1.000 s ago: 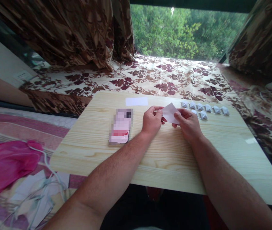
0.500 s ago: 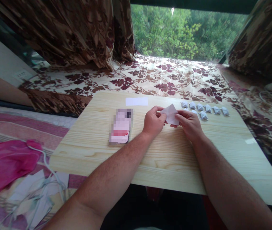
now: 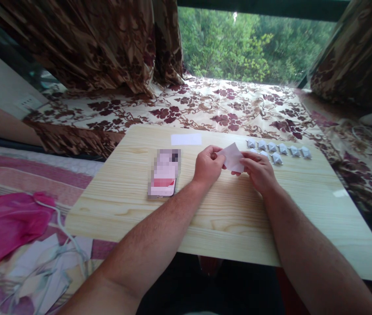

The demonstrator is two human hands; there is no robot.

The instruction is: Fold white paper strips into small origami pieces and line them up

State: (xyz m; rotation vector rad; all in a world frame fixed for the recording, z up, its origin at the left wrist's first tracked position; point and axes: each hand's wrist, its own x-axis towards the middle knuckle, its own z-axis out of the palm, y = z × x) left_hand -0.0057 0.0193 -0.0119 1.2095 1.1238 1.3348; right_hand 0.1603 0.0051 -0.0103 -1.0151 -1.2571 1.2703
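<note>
My left hand (image 3: 208, 167) and my right hand (image 3: 258, 171) both pinch a small white sheet of paper (image 3: 233, 157) just above the light wooden table (image 3: 225, 218). The left thumb and fingers grip its left corner, and the right fingers close on its right edge. The paper is tilted, one corner pointing up. Behind my right hand lies a row of several small folded white paper pieces (image 3: 279, 149).
A phone (image 3: 164, 172) lies face up left of my left hand. A white paper strip (image 3: 186, 139) rests near the far edge. Floral fabric and curtains (image 3: 84, 48) frame a window beyond. Pink cloth (image 3: 5, 225) and white cables (image 3: 46, 271) lie at the left.
The paper has dropped slightly and flattened between my hands, which drew a little closer together. The view shifted slightly; nothing else moved.
</note>
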